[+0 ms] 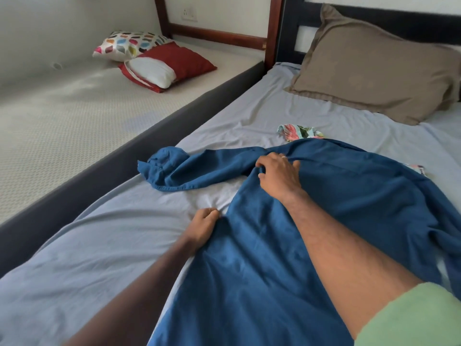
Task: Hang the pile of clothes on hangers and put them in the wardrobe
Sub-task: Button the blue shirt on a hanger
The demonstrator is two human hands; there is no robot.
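Observation:
A large blue garment (pixel 262 258) lies spread across the pale grey bed sheet (pixel 99 258), one sleeve trailing off to the left. My left hand (pixel 203 224) grips the garment's left edge, fingers curled into the cloth. My right hand (pixel 278 172) rests higher up near the sleeve's root and pinches a fold of the blue fabric. A floral garment (pixel 298 132) pokes out from under the blue one at its far side; most of it is hidden. No hanger or wardrobe is in view.
A brown pillow (pixel 374 71) lies at the head of the bed. To the left stands a second mattress (pixel 62 116) with a dark border, holding a red-and-white cushion (pixel 169 67) and a patterned cushion (pixel 129 43).

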